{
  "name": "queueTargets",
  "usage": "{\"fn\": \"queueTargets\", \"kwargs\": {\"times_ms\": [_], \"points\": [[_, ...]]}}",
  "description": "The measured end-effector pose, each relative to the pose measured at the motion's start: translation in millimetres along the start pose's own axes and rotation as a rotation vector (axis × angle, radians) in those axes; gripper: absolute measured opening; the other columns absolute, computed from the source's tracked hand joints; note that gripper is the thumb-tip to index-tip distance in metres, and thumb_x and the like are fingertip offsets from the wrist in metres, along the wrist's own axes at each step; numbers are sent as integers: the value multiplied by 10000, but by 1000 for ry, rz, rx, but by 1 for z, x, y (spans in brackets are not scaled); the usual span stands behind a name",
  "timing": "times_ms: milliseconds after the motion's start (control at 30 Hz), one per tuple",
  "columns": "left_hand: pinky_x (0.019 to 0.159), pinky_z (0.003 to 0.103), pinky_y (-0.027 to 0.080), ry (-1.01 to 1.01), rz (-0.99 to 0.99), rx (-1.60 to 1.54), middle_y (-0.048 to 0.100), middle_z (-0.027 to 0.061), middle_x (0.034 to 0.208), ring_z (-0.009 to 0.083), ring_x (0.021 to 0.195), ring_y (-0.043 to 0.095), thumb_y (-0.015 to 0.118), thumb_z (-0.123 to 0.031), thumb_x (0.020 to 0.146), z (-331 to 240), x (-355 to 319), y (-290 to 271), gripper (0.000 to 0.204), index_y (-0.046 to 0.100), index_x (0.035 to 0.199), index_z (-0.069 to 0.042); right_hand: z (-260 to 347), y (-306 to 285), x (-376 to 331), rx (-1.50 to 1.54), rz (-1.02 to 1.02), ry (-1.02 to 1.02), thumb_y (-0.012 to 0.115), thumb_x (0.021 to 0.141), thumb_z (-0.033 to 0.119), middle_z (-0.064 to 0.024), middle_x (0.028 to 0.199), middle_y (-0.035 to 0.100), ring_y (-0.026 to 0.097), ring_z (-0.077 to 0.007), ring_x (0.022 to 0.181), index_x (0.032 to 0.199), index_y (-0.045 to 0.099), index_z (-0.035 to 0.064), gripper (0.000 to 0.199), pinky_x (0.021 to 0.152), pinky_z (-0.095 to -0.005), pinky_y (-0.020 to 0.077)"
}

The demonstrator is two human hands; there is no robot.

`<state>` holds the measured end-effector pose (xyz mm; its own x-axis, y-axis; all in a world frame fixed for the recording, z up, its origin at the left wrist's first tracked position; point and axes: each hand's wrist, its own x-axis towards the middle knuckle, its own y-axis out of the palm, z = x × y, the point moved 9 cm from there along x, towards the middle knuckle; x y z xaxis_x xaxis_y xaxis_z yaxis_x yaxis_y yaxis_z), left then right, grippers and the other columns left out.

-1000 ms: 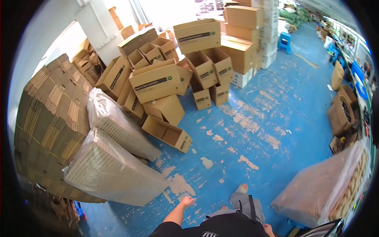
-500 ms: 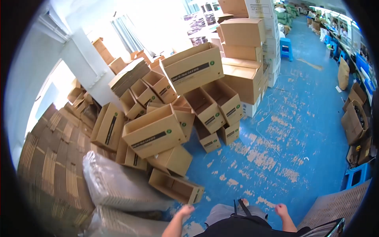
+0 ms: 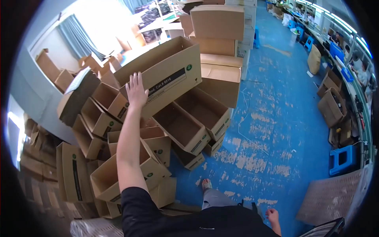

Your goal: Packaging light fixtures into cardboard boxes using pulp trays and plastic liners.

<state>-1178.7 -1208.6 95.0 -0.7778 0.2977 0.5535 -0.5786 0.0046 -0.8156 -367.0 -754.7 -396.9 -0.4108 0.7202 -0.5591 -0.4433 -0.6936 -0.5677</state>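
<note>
My left hand (image 3: 136, 91) is stretched far forward with its fingers spread, flat against the side of a long open cardboard box (image 3: 166, 73) at the top of a tumbled pile. It holds nothing. My right hand (image 3: 273, 216) hangs low beside my hip at the lower right, fingers loosely curled and holding nothing. Under the long box lie open boxes (image 3: 189, 122) on their sides, and another open box (image 3: 108, 177) sits near my left elbow.
Stacked closed cartons (image 3: 219, 27) rise behind the pile. The blue floor (image 3: 276, 118) with worn patches runs to the right. A blue stool (image 3: 342, 158) and brown boxes (image 3: 333, 104) stand along the right edge. Flattened cardboard (image 3: 37, 158) is stacked at the left.
I have come much closer to the box pile. My left arm has risen from low by my body up to the long top box. My right hand stays low.
</note>
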Motion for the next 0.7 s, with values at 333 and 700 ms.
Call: {"fn": "queueTargets", "kwargs": {"times_ms": [333, 700], "points": [[943, 414, 490, 299, 213, -62, 687, 108, 1116, 285, 1062, 638, 725, -379, 840, 4, 76, 104, 530, 612, 1274, -95, 611, 279, 27, -265, 193, -1029, 735, 848, 337, -214, 1322, 571, 527, -389, 1238, 1254, 588, 4, 545, 1064, -454, 420], [716, 297, 517, 189, 240, -763, 692, 131, 850, 248, 758, 674, 705, -97, 835, 76, 30, 4, 211, 720, 1031, -21, 662, 424, 142, -596, 336, -768, 607, 793, 125, -199, 1057, 715, 707, -344, 980, 992, 727, 23, 254, 799, -449, 573]]}}
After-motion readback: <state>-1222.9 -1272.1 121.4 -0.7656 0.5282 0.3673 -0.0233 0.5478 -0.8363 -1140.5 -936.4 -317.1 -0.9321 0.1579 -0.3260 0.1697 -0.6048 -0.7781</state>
